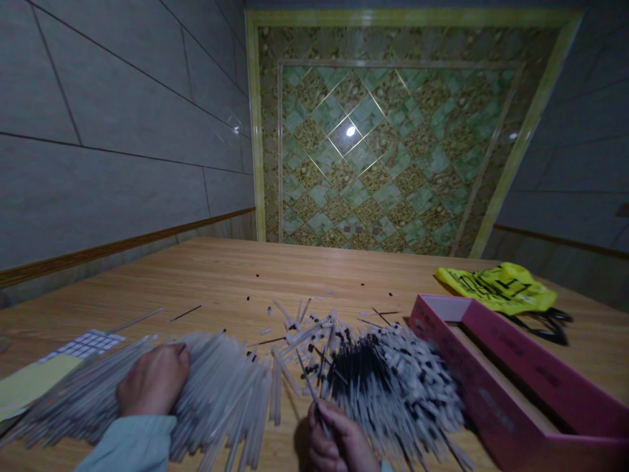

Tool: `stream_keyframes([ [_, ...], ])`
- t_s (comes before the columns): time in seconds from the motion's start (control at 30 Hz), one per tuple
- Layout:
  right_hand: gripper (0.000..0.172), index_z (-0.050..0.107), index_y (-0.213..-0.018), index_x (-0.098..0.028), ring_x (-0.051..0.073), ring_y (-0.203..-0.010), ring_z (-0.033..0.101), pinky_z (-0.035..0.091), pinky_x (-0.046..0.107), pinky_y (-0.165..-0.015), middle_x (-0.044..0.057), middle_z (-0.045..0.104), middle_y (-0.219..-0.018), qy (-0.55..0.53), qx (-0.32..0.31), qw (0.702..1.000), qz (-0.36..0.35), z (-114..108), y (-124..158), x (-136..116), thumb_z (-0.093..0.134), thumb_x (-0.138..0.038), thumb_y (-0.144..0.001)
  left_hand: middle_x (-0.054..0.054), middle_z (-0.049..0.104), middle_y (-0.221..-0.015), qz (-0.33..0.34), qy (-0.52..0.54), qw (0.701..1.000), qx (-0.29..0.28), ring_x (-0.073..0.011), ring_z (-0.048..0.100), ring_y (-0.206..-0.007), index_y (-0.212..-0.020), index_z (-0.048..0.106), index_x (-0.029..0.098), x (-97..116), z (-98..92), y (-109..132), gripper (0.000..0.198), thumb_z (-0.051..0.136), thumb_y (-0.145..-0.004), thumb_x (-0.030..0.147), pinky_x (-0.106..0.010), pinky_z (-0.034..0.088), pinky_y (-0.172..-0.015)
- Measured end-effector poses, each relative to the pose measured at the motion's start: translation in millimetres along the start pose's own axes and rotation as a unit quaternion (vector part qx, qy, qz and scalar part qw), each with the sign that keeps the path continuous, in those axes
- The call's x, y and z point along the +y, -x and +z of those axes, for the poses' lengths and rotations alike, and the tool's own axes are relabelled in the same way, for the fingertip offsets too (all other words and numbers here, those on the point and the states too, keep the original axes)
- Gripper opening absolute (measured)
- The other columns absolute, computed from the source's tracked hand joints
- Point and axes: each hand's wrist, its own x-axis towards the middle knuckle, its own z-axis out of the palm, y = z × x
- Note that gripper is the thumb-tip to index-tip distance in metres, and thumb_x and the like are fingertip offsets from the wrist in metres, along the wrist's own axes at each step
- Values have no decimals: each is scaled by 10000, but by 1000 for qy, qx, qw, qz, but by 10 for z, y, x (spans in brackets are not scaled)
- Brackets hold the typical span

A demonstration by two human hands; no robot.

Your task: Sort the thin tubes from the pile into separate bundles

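Note:
My left hand rests over a wide pile of clear plastic tubes. Its fingers are curled closed, and whatever is between them is hidden. Lower in the middle, my right hand grips a thin dark stick that points up and to the left. Right beside that hand lies a heap of black sticks with translucent sleeves. Short clear tube pieces and small black bits lie scattered between and beyond the two piles.
An open pink box stands at the right, with a yellow plastic bag behind it. Yellow paper and a blue-checked card lie at the left. Several small dark bits dot the wooden table.

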Motion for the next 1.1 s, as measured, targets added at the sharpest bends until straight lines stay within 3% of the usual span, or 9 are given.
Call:
stream_keyframes([
  [0.2,294,541,-657,-186,30,-220,116,107,153,-254,-123,314,-286,89,100,988,-73,28,-49,34,616,-463,-720,-186,664,-1009,106,-48,990,75,-339,575,-974,-1015,679,110,90,-51,66,442,379,-797,349,-417,417,-841],
  [0.3,367,523,-594,-171,43,-274,197,177,176,-308,-108,320,-324,253,225,929,-149,48,-14,-85,575,-502,-742,-141,680,-1003,192,14,978,80,-301,577,-985,-1005,679,114,357,-95,211,425,390,-804,353,-394,409,-892],
  [0.37,383,519,-572,-163,77,-403,375,291,197,-420,-47,450,-441,418,318,824,-211,82,77,-280,543,-490,-771,-111,692,-1002,239,91,966,43,-268,588,-983,-983,688,139,620,-106,397,410,396,-817,375,-370,420,-896],
  [0.43,376,539,-595,-170,135,-553,496,336,235,-532,9,552,-556,584,401,665,-236,112,214,-532,483,-471,-812,-69,699,-998,292,166,942,-23,-231,601,-967,-977,690,193,906,-103,650,372,414,-827,393,-339,432,-885],
  [0.53,354,592,-681,-197,208,-639,586,329,281,-573,63,639,-628,724,503,447,-148,98,435,-882,388,-427,-857,-32,712,-921,351,251,895,-111,-190,627,-875,-933,703,246,1281,-62,1070,298,442,-828,347,-286,468,-791],
  [0.67,350,625,-746,-224,278,-741,642,341,310,-569,125,701,-764,766,557,319,-20,-28,620,-1116,344,-403,-854,-22,709,-785,377,293,865,-155,-167,630,-753,-804,722,256,1545,100,1454,259,466,-810,296,-240,470,-697],
  [0.97,409,546,-1097,-193,323,-740,652,405,356,-582,149,702,-798,738,618,272,11,-127,739,-1210,369,-453,-834,-19,678,-667,377,257,876,-157,-149,613,-667,-694,699,227,1508,542,1513,316,415,-833,225,-212,420,-609],
  [1.03,372,572,-1053,-199,304,-748,645,420,358,-619,129,698,-798,723,611,317,-58,-123,702,-1176,415,-444,-822,-7,672,-637,415,242,859,-178,-137,605,-640,-666,689,220,1505,608,1515,305,431,-824,190,-206,399,-588],
  [1.1,305,613,-938,-192,270,-805,628,436,339,-683,105,690,-832,673,586,416,-172,-120,615,-1096,505,-433,-785,4,687,-649,481,236,816,-218,-131,609,-645,-699,700,224,1517,684,1520,247,480,-801,173,-199,389,-591],
])
